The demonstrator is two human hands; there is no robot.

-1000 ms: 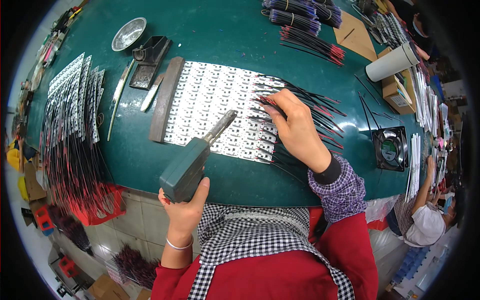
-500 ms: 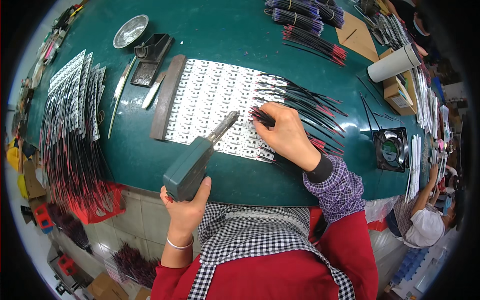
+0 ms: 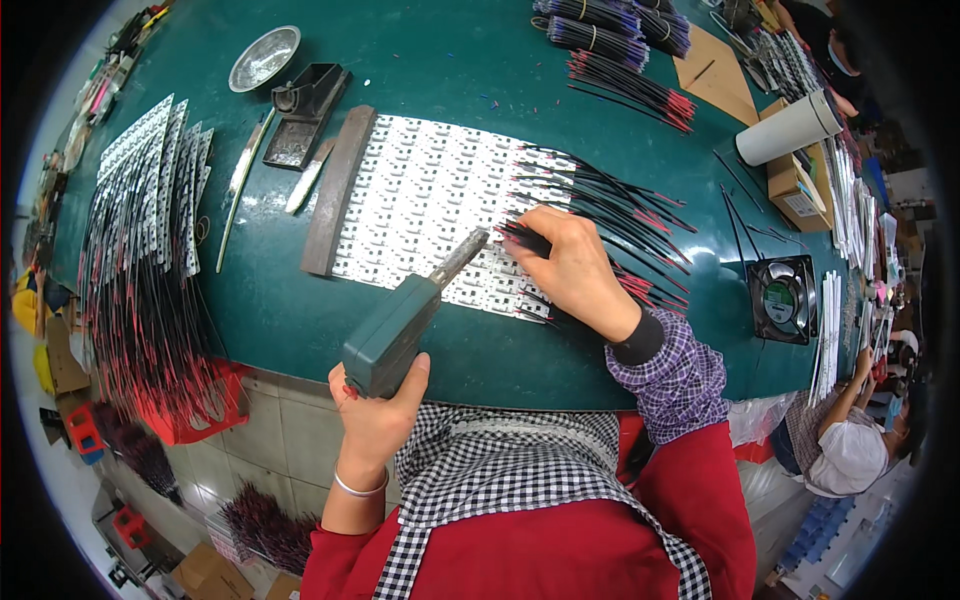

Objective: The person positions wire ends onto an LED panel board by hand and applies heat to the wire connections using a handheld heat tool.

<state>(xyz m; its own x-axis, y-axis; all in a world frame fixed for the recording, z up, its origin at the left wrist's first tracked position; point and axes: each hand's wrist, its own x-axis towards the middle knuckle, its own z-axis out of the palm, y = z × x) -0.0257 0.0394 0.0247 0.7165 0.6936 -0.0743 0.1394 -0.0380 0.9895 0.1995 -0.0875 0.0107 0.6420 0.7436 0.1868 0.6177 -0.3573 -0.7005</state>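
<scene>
My left hand (image 3: 378,428) is closed around a dark green soldering gun (image 3: 390,335). Its metal tip points up and to the right, close to the fingers of my right hand (image 3: 580,268). Those fingers pinch a small bundle of black wires (image 3: 527,238) over the right part of a white circuit board panel (image 3: 425,190). More black wires with red ends (image 3: 625,205) fan out rightward from the panel's right side. Along the panel's left edge lies a dark bar (image 3: 338,195). The wire tips under my right fingers are hidden.
Wired board strips (image 3: 150,200) hang over the table's left edge. A metal bowl (image 3: 264,60), a black holder (image 3: 305,115) and a blade (image 3: 310,178) lie behind the panel's left side. At right are a small fan (image 3: 782,300), a white cylinder (image 3: 788,128) and wire bundles (image 3: 595,40).
My left hand has moved slightly right with the soldering gun, bringing its tip nearer my right fingers. My right hand has barely moved and still holds the wires.
</scene>
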